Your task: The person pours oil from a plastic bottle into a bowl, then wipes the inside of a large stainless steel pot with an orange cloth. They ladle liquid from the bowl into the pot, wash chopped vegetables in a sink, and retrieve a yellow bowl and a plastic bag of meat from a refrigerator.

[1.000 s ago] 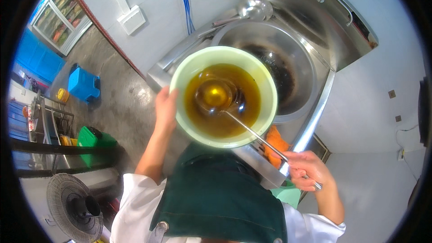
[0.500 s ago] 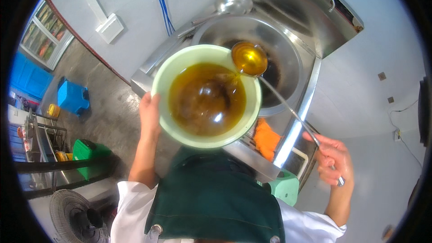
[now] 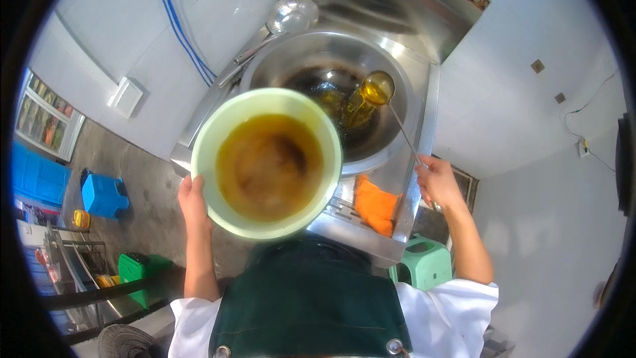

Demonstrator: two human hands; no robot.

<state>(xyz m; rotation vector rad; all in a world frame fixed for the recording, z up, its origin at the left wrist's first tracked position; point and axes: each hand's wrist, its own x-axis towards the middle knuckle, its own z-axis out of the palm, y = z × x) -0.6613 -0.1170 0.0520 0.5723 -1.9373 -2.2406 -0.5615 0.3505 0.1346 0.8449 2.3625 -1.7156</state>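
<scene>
My left hand (image 3: 193, 200) grips the rim of a pale green basin (image 3: 204, 159), its thumb on top and its fingers hidden beneath. Cloudy amber-brown liquid (image 3: 270, 169), like oil, fills much of the basin. My right hand (image 3: 438, 182) is closed round the long handle of a metal ladle (image 3: 379, 87). The ladle's bowl is tilted over a large steel wok (image 3: 405, 122), and golden liquid spills from it into the wok. Dark, shiny liquid lies at the wok's bottom. Part of the wok's near left side is hidden by the basin.
A strainer (image 3: 291, 16) rests behind the wok on the steel stove (image 3: 430, 106). An orange cloth (image 3: 375, 205) lies at the stove's front. Below it stands a green stool (image 3: 424, 262). On the floor to the left are a blue stool (image 3: 105, 195) and a green bin (image 3: 140, 272).
The ladle has moved from the basin's rim to over the wok and tipped, so its liquid pours out. The basin sits lower and further left in view, as does the stove.
</scene>
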